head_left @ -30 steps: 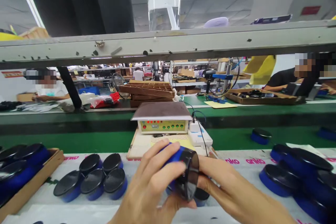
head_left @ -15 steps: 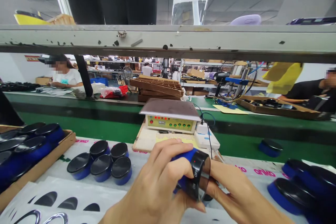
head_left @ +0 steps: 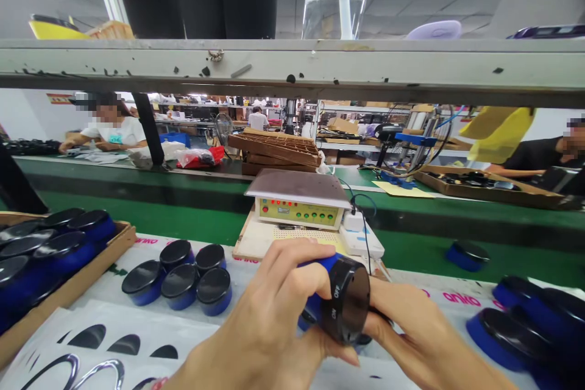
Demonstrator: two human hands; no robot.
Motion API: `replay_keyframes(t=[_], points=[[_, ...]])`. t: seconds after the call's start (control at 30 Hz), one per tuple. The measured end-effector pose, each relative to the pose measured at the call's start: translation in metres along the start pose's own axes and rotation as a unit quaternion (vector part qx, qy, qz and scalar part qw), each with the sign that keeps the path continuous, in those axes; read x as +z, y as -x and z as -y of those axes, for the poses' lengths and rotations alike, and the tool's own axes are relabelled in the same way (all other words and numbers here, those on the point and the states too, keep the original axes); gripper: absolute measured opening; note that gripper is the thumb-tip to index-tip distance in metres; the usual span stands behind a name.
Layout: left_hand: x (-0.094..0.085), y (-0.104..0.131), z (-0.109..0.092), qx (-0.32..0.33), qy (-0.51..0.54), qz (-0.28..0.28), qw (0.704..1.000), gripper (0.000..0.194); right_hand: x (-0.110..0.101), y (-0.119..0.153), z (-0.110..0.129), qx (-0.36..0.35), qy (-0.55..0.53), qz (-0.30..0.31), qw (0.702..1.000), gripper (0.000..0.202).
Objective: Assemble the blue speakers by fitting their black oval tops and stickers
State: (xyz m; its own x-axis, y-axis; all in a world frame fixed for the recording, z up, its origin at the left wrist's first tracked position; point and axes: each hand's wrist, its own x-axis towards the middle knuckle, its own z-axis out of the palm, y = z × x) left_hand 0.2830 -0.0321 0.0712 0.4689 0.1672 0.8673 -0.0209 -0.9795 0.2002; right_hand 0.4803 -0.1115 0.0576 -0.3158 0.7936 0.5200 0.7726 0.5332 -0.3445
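Note:
Between both hands, tilted on its side, is a blue-and-black round housing (head_left: pixel 340 298) marked ON and OFF on its black rim. Its dark, glossy end faces right and partly toward me. My left hand (head_left: pixel 278 304) is closed around the blue side, the thumb below and the fingers over the top. At the housing's right edge, my right hand (head_left: pixel 402 323) is closed with its thumb near the lower rim; its other fingertips are hidden behind the part. Several similar blue-and-black round housings (head_left: pixel 180 285) stand on the bench left of my hands.
A cardboard tray (head_left: pixel 86 277) of similar housings sits at left, and more housings (head_left: pixel 512 338) lie at right. A control box (head_left: pixel 297 204) with lights stands ahead. Printed sheets (head_left: pixel 109 341) lie front left. A shelf beam (head_left: pixel 292 64) crosses above. Co-workers sit beyond the green belt.
The housing has turned between my hands, so more of its dark end and the ON/OFF lettering shows. The view has shifted slightly. The left co-worker's arm has moved outward.

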Motion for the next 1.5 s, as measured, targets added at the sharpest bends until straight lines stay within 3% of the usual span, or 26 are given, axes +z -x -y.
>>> replay_keyframes(t=[0.13,0.23,0.3,0.33,0.4,0.47,0.5,0.57,0.63,0.77,0.87,0.97,1.03,1.07,1.17,1.23,1.3,1.5], points=[[-0.001,0.0,-0.001,-0.051,0.028,0.022,0.998,0.048,-0.002,-0.003,0.005,0.002,0.011,-0.002,1.0,0.021],[-0.01,-0.002,0.002,-0.1,0.019,0.11,0.989,0.073,-0.002,-0.003,0.013,-0.014,0.038,0.033,0.999,0.024],[-0.021,-0.005,0.009,-0.109,-0.019,0.172,0.979,0.074,-0.005,0.0,0.016,-0.031,0.105,0.036,0.993,0.028],[-0.027,-0.007,0.014,-0.109,-0.049,0.17,0.978,0.066,-0.009,0.002,0.017,-0.031,0.153,0.018,0.988,0.028],[-0.037,-0.009,0.025,-0.125,-0.111,0.094,0.981,0.052,-0.022,0.007,0.018,-0.012,0.247,-0.053,0.967,0.029],[-0.037,-0.008,0.032,-0.157,-0.129,0.01,0.979,0.05,-0.042,0.012,0.018,0.022,0.313,-0.158,0.936,0.026],[-0.032,-0.007,0.031,-0.175,-0.108,0.006,0.979,0.051,-0.052,0.015,0.018,0.043,0.336,-0.221,0.914,0.025],[-0.008,-0.004,0.023,-0.195,-0.023,0.077,0.977,0.054,-0.068,0.02,0.018,0.094,0.366,-0.33,0.865,0.021],[0.031,0.001,0.009,-0.182,0.063,0.178,0.965,0.058,-0.077,0.025,0.019,0.137,0.367,-0.402,0.828,0.021],[0.117,0.004,-0.007,-0.155,0.152,0.28,0.935,0.062,-0.079,0.032,0.025,0.152,0.334,-0.433,0.823,0.023],[0.148,-0.002,0.003,-0.186,0.186,0.317,0.911,0.061,-0.082,0.034,0.03,0.145,0.333,-0.432,0.825,0.027],[0.138,-0.013,0.011,-0.22,0.205,0.305,0.904,0.06,-0.092,0.039,0.03,0.156,0.333,-0.437,0.821,0.03],[0.117,-0.023,0.007,-0.275,0.301,0.254,0.877,0.039,-0.1,0.044,0.025,0.169,0.324,-0.425,0.828,0.03],[0.106,-0.027,0.002,-0.31,0.384,0.22,0.841,0.03,-0.104,0.046,0.022,0.175,0.318,-0.417,0.833,0.03],[0.082,-0.036,-0.018,-0.379,0.618,0.144,0.673,0.027,-0.109,0.051,0.014,0.179,0.298,-0.401,0.848,0.031],[0.075,-0.037,-0.03,-0.384,0.673,0.139,0.616,0.024,-0.108,0.05,0.014,0.169,0.286,-0.395,0.857,0.031],[0.073,-0.035,-0.037,-0.388,0.685,0.139,0.601,0.021,-0.106,0.049,0.016,0.15,0.275,-0.384,0.869,0.029],[0.061,-0.025,-0.049,-0.404,0.674,0.131,0.605,0.029,-0.101,0.045,0.025,0.104,0.281,-0.368,0.88,0.024]])
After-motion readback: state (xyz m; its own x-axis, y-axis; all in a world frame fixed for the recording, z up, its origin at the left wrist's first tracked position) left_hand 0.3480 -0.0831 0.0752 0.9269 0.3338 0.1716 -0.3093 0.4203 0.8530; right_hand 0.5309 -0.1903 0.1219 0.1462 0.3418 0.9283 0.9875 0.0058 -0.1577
